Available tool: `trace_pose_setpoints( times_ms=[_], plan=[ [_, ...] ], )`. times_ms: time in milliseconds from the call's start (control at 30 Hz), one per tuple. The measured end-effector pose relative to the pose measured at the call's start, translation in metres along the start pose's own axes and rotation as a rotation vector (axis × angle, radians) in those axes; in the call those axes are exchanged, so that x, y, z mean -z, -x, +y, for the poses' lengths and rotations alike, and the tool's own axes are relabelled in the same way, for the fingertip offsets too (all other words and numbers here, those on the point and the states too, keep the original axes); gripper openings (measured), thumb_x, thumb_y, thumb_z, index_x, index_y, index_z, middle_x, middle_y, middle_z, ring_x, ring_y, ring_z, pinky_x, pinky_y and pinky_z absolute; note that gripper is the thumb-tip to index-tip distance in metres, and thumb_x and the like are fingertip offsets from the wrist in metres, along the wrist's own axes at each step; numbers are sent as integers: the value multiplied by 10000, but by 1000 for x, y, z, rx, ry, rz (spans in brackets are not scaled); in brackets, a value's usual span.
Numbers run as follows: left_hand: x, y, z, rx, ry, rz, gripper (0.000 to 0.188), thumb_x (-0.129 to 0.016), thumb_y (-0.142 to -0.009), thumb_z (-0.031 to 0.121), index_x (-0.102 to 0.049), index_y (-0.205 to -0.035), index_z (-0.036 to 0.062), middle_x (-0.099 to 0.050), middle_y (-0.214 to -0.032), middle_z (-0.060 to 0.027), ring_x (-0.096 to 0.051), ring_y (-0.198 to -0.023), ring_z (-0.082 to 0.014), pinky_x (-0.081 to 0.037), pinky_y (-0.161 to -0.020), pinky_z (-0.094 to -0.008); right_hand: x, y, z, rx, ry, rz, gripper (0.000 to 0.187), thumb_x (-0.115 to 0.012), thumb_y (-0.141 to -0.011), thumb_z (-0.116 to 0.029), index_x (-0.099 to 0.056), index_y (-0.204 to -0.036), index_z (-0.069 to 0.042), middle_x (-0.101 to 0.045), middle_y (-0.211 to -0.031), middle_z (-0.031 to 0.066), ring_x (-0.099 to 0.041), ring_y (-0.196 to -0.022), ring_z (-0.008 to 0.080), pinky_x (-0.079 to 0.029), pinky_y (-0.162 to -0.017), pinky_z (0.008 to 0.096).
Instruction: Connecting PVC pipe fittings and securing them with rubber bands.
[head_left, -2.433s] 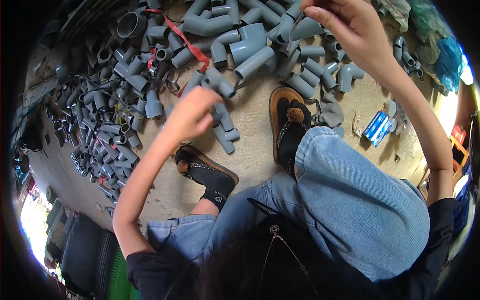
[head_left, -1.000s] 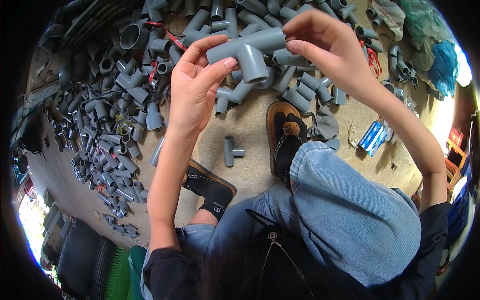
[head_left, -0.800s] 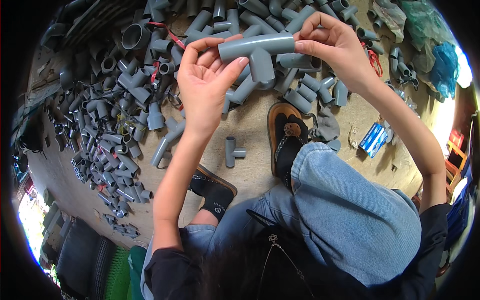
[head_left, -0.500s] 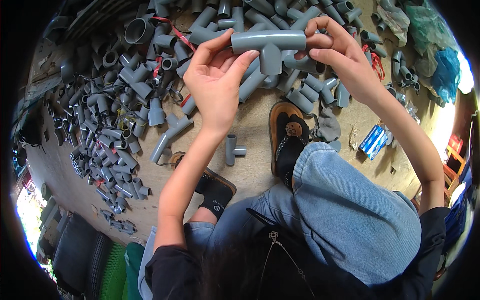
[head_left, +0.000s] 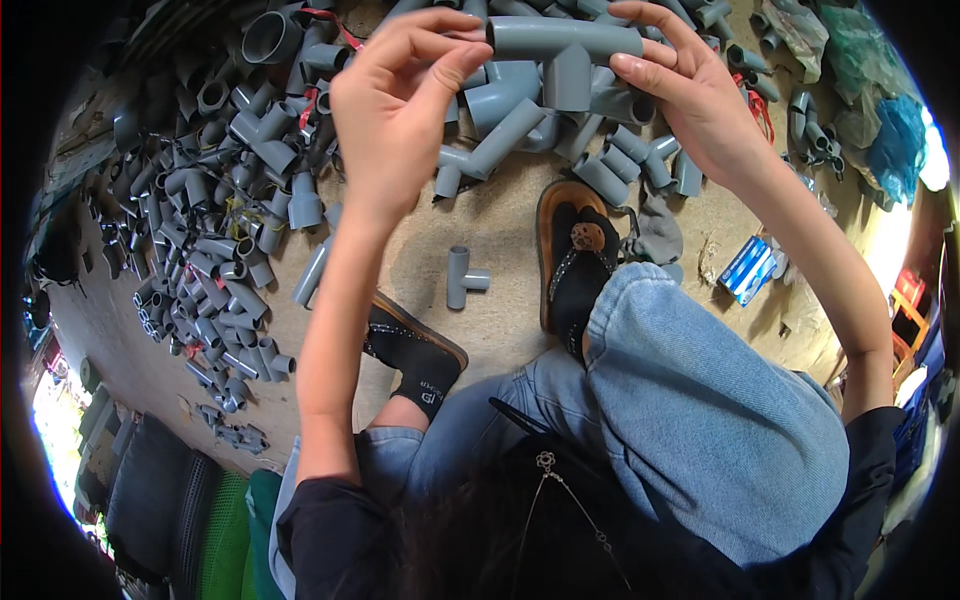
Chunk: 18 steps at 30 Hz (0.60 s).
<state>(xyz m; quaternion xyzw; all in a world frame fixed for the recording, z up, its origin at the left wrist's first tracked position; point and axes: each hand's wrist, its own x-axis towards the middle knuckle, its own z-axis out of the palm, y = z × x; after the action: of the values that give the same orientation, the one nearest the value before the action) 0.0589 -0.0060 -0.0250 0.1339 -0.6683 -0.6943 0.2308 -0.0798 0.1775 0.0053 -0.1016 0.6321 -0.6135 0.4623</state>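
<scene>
Up in front of me is a large grey plastic pipe tee point(head_left: 568, 40), its long run nearly level and its branch hanging down. My right hand point(head_left: 690, 105) grips the right end, thumb at the front and fingers at or in the opening. At the other end, my left hand point(head_left: 390, 110) is beside the left mouth, thumb and fingers apart and partly blurred. It no longer wraps the tee. A smaller grey pipe tee point(head_left: 459, 277) rests on the floor between my feet.
Grey pipe fittings point(head_left: 215, 270) lie heaped on the left, with larger ones point(head_left: 510, 140) across the far side. My sandalled feet point(head_left: 578, 240) stand close by. A blue-and-white packet point(head_left: 748, 270) and plastic bags point(head_left: 893, 140) lie on the right.
The large tee has moved up and slightly right in my right hand. My left hand has shifted left and up, loosening from the tee's left end.
</scene>
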Motion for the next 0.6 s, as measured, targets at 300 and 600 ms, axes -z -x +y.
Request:
trace_pose_setpoints(
  times_ms=[300, 600],
  plan=[
    [1, -14, 56, -55, 255, -68, 182, -597, -861, 126, -544, -812, -41, -489, -951, -89, -644, -777, -201, -554, -724, -309, 52, -21, 15, 119, 357, 25, 339, -588, -806, -2, -496, -1131, -32, -564, -1107, 74, -564, -966, 130, -443, -766, 225],
    [-6, -12, 59, 18, 479, -200, 198, -534, -899, 132, -515, -861, -61, -465, -1015, -114, -649, -839, -253, -566, -740, -315, -16, -15, -17, 765, 764, -557, 479, -570, -861, -185, -410, -1269, 10, -540, -1162, 178, -552, -1056, 252, -429, -877, 336]
  ],
)
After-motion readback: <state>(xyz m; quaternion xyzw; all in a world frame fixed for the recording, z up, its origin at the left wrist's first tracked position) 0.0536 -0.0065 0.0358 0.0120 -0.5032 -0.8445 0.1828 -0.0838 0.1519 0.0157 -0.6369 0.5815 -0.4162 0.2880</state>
